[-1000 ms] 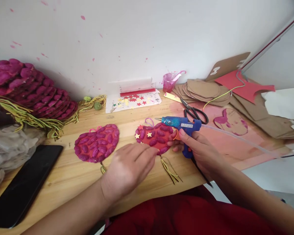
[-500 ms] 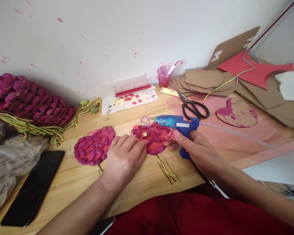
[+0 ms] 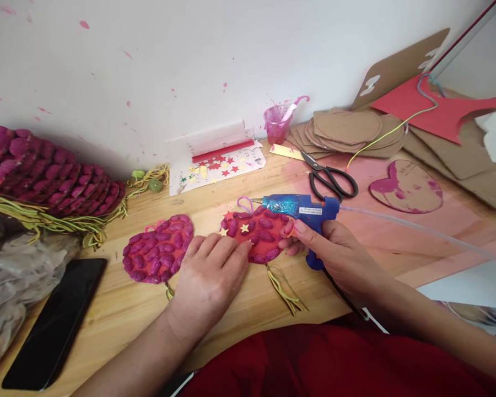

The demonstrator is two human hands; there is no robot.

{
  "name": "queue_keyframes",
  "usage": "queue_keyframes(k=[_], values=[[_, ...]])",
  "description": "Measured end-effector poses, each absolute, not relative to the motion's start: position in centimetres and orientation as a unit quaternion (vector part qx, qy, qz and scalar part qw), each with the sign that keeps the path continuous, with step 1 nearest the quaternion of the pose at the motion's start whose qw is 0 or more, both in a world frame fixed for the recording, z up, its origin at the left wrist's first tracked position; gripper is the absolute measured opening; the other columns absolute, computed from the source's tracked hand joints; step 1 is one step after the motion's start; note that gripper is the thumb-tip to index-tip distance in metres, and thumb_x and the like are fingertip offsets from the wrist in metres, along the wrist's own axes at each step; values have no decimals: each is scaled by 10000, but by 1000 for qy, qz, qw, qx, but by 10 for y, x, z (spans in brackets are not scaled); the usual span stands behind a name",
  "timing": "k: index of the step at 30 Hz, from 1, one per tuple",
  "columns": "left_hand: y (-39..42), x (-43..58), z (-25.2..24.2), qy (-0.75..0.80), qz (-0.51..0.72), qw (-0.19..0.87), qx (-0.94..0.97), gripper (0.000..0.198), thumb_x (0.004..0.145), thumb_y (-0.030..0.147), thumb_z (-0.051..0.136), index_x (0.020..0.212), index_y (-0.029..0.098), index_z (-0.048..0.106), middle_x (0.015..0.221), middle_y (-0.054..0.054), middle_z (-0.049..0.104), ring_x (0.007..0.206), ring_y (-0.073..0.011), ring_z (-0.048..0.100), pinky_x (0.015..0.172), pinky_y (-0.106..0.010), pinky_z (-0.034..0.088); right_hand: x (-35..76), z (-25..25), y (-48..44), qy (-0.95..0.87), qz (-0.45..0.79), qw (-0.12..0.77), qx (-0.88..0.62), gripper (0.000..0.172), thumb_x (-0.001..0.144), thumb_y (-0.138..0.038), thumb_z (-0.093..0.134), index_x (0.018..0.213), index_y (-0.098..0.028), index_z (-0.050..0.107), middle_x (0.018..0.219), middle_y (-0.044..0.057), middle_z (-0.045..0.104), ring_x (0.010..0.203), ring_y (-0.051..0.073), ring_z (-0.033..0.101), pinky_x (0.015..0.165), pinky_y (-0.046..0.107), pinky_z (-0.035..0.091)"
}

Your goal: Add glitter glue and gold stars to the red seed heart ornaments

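Observation:
My right hand (image 3: pixel 334 248) is wrapped around the handle of a blue hot glue gun (image 3: pixel 301 207), its nozzle pointing left. Those right fingertips also touch the edge of a red ornament (image 3: pixel 266 235) covered with magenta-painted nutshell-like pieces. Yellow stars (image 3: pixel 244 227) and a red star (image 3: pixel 228 215) lie on the ornament; a purple loop (image 3: pixel 243 205) tops it and a yellow-green tassel (image 3: pixel 283 292) hangs below. My left hand (image 3: pixel 213 281) is closed at its lower left edge, fingertips pressed together; a tiny pale tip shows there. To the left lies a similar ornament (image 3: pixel 159 249).
Behind are a paper with loose stars (image 3: pixel 215 168), a pink-stained cup (image 3: pixel 275 125) and black scissors (image 3: pixel 330 179). Cardboard shapes (image 3: pixel 347 129) and a painted heart (image 3: pixel 405 187) lie right. A phone (image 3: pixel 55 325), plastic bag (image 3: pixel 20 292) and stacked magenta ornaments (image 3: pixel 49 171) occupy the left.
The camera view has shifted slightly. My left fingertips stay at the ornament's edge, and the glue gun keeps nearly the same place in my right hand.

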State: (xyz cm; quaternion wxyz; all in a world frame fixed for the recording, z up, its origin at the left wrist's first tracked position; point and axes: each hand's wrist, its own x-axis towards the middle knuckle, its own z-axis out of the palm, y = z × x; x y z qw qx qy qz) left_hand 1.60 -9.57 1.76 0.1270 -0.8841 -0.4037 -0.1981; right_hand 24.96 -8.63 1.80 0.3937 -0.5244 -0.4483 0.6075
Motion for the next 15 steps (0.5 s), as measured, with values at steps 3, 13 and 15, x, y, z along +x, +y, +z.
queue_keyframes(k=[3, 13, 15], values=[[-96, 16, 17, -403, -195, 121, -886, 157, 932, 165, 636, 1068, 189, 711, 833, -31, 689, 788, -198, 588, 720, -356, 422, 249, 19, -86, -450, 603, 396, -527, 420, 867, -599, 663, 898, -181, 701, 855, 54, 745, 766, 171, 658, 756, 323, 512], [-93, 9, 21, -458, -275, -8, -845, 124, 923, 192, 652, 1015, 216, 732, 836, -28, 686, 768, -166, 620, 705, -321, 472, 251, 18, -87, -460, 595, 387, -533, 420, 880, -602, 649, 922, -186, 689, 872, 57, 750, 784, 180, 671, 753, 321, 520], [-90, 6, 22, -475, -296, -51, -827, 117, 927, 199, 651, 997, 228, 739, 829, -21, 678, 771, -160, 630, 701, -310, 485, 251, 18, -87, -462, 600, 383, -529, 413, 889, -594, 645, 936, -187, 691, 882, 58, 753, 790, 179, 673, 761, 319, 523]])
